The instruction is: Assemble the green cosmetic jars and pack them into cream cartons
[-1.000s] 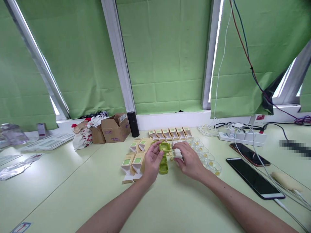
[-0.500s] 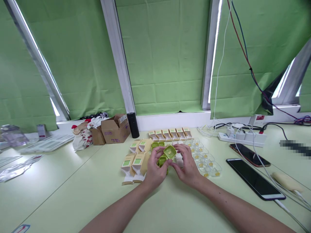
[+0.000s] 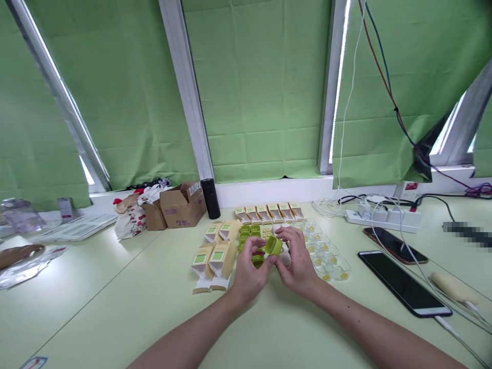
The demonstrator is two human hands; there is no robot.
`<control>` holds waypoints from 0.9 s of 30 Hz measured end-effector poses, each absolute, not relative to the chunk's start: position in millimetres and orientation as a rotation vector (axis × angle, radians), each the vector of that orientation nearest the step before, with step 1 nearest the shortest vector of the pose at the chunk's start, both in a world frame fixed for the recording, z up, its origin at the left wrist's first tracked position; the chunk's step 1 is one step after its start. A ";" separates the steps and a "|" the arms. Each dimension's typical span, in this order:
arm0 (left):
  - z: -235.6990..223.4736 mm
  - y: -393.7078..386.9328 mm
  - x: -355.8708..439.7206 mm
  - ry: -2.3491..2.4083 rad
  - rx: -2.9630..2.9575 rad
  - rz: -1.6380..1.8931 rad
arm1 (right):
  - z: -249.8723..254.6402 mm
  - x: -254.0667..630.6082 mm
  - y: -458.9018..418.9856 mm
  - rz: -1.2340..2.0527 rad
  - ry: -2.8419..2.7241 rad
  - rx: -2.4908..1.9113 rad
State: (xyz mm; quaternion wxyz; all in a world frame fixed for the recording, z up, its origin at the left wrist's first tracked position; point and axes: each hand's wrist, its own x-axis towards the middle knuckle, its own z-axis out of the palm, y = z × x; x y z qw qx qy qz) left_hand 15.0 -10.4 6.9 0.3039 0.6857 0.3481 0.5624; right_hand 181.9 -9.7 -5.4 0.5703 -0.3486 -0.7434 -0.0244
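A small yellow-green plastic cup [image 3: 273, 246] is tilted on its side between my two hands. My left hand [image 3: 248, 274] is closed on its lower edge, thumb against it and the other fingers curled beside it. From the other side my right hand [image 3: 299, 264] grips it with thumb and fingers. Behind and beneath my hands, more green cups [image 3: 249, 231] stand in rows, with tiny yellowish pieces [image 3: 266, 232] beside them. White rounded pieces [image 3: 285, 258] are partly hidden by my right hand. Rows of clear plastic covers [image 3: 326, 251] with yellow spots lie to the right.
Open small cartons [image 3: 217, 261] stand at left, with a row of cartons [image 3: 269, 213] behind. Farther back are a cardboard box [image 3: 183, 207] and a black cylinder [image 3: 210, 199]. Phones [image 3: 403, 284], cables and a power strip [image 3: 384, 219] occupy the right. Another person's hand [image 3: 19, 255] shows far left.
The green cup has turned from facing me with its open side to lying tilted sideways, and sits slightly lower and to the right. Another person's hand has appeared at the far left.
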 end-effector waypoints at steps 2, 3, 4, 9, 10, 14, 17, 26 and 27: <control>8.0 -11.0 14.9 0.912 1.809 1.500 | -4.0 182.4 -10.7 -0.058 -1.746 -0.824; 8.3 -11.2 14.9 0.914 1.809 1.501 | -3.7 182.8 -10.7 -0.062 -1.746 -0.828; 8.6 -11.3 14.9 0.921 1.813 1.499 | -3.4 183.3 -10.6 -0.067 -1.747 -0.831; 9.1 -11.4 15.4 0.929 1.851 1.489 | -1.5 185.5 -10.6 -0.100 -1.768 -0.857; 9.1 -11.3 15.5 0.923 1.855 1.490 | -0.8 185.7 -10.9 -0.104 -1.771 -0.857; 8.7 -11.5 15.2 0.883 1.872 1.473 | 1.2 186.1 -11.8 -0.097 -1.783 -0.834; 8.4 -12.1 14.7 0.871 1.858 1.461 | 1.4 186.3 -11.7 -0.078 -1.789 -0.837; 8.6 -13.0 13.1 0.864 1.836 1.464 | -1.3 185.7 -11.2 0.046 -1.766 -0.838; 8.6 -12.8 12.9 0.861 1.839 1.468 | -1.9 185.7 -10.7 0.057 -1.762 -0.840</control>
